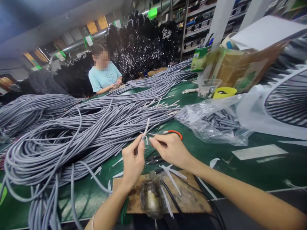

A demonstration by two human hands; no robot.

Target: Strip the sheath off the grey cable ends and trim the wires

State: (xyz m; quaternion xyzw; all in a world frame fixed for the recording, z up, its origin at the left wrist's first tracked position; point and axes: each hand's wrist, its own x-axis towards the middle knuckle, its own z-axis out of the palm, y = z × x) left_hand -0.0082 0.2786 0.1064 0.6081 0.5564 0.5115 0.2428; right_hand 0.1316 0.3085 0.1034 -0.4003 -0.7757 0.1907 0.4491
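Note:
My left hand (134,159) pinches a grey cable near its stripped end (146,128), which points upward with a whitish, braided-looking core bare. My right hand (170,148) is closed at the fingertips just right of that end. Whatever is between those fingertips is too small to make out, though a thin pale strand shows close by. Beneath the hands lie dark-handled snips (153,159), partly covered by my right hand. An orange-red curved handle (176,132) shows behind my right hand.
Large bundles of grey cables (91,127) cover the left and back of the green table (263,172). Right are a clear bag (216,119) of grey tubes, a yellow dish (224,92) and a white fan (285,105). In front sits a wooden board (189,198) bearing a motor-like device (152,196). A co-worker (104,75) sits opposite.

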